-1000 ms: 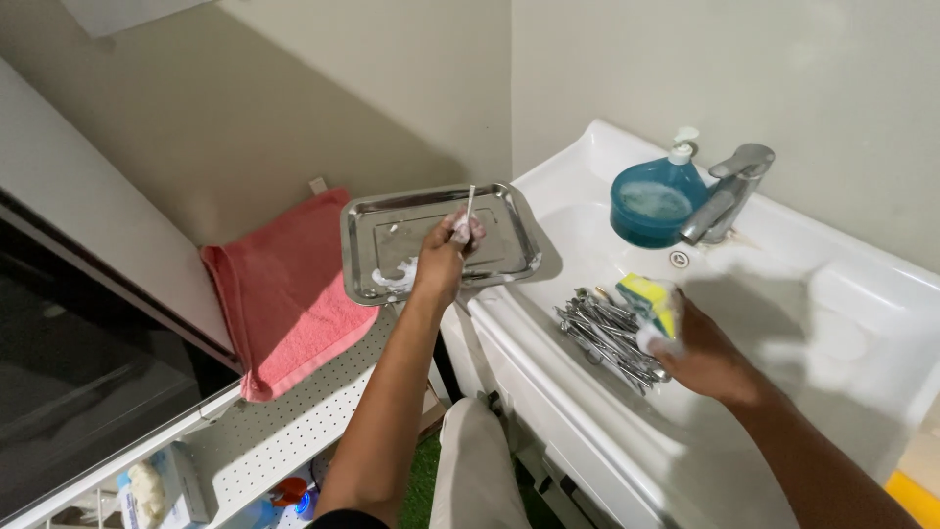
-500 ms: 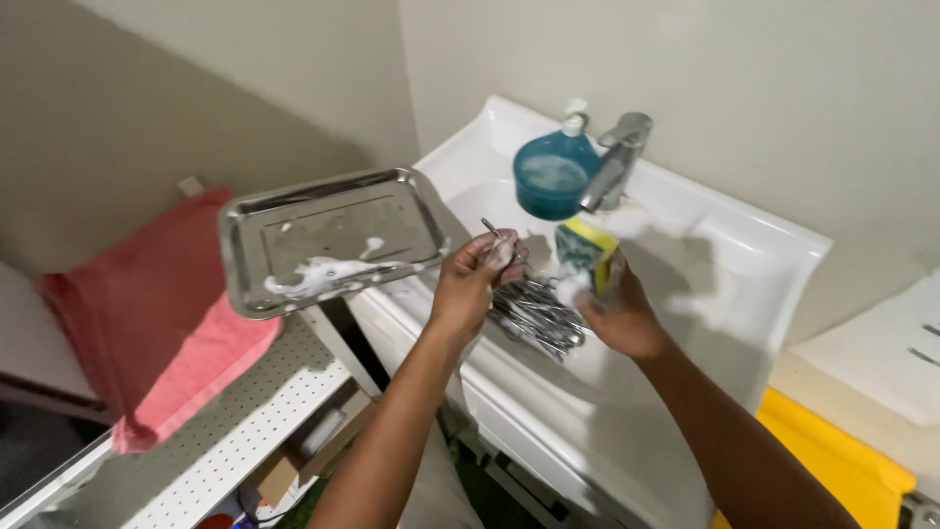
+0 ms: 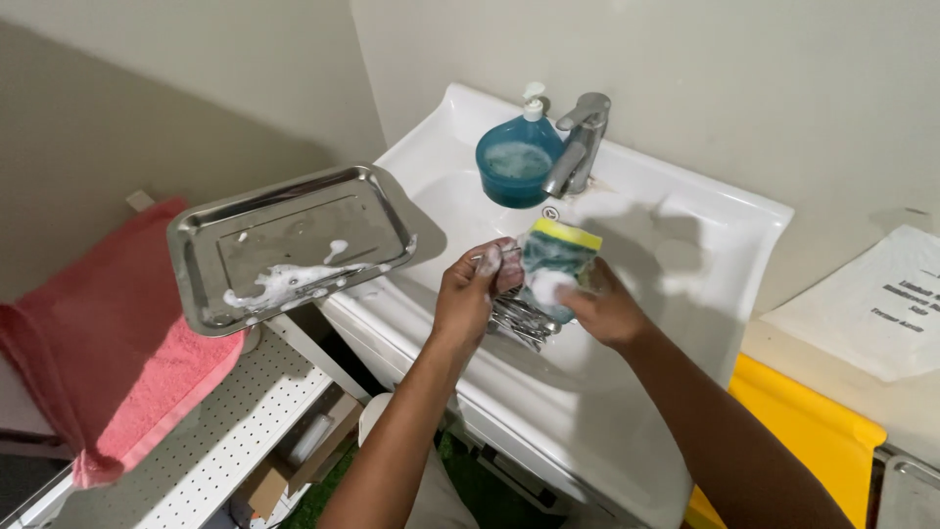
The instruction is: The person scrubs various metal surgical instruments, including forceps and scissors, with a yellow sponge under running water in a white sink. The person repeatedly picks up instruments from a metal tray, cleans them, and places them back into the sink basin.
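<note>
Gripping tight, the left hand (image 3: 478, 294) closed its fingers around one metal instrument (image 3: 487, 259) above the sink (image 3: 685, 235), whose basin serves as landmark. Left of the sink, a steel tray (image 3: 284, 245) streaked with foam sat on a pink towel (image 3: 117, 392). Immediately right of that hand, the right hand (image 3: 602, 309) clenched a soapy sponge (image 3: 550, 266), pressed against the instrument. More instruments (image 3: 519, 318) lay bundled just below both grips. Behind, a blue soap bottle (image 3: 514, 167) stood beside the tap (image 3: 580, 137).
</note>
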